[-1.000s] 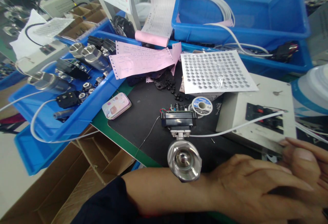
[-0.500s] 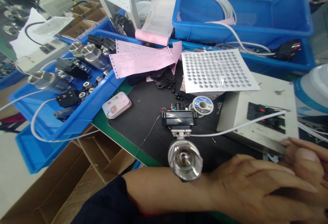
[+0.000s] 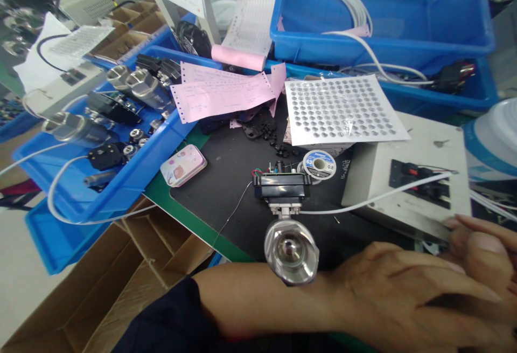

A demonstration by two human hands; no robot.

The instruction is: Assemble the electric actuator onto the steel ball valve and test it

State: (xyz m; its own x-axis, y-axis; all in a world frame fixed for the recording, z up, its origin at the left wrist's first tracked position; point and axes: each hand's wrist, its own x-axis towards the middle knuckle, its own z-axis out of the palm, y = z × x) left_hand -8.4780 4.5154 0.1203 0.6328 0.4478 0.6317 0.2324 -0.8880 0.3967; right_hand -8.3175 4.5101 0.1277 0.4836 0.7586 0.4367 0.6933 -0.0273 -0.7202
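Observation:
My left hand (image 3: 407,293) reaches across to the lower right, its fingers bent and running over to my right hand (image 3: 484,256) at the right edge. Whatever lies between the two hands is hidden. A metal valve body (image 3: 291,250) with a black actuator housing (image 3: 283,187) stands on the dark mat beside my left forearm, untouched by fingers. From the valve a white cable (image 3: 375,200) runs to the terminals (image 3: 420,180) on a beige box (image 3: 383,167). A solder spool (image 3: 319,165) sits behind the housing.
On the left is a blue bin (image 3: 133,191) of valves, with a small tin (image 3: 183,165) beside it. Pink slips (image 3: 226,97) and a sheet of round stickers (image 3: 343,108) lie behind. Another blue bin (image 3: 396,46) holds cables. Cardboard boxes (image 3: 100,277) stand lower left.
The view has shifted very slightly. Both hands stay in nearly the same place, and the valve has not moved.

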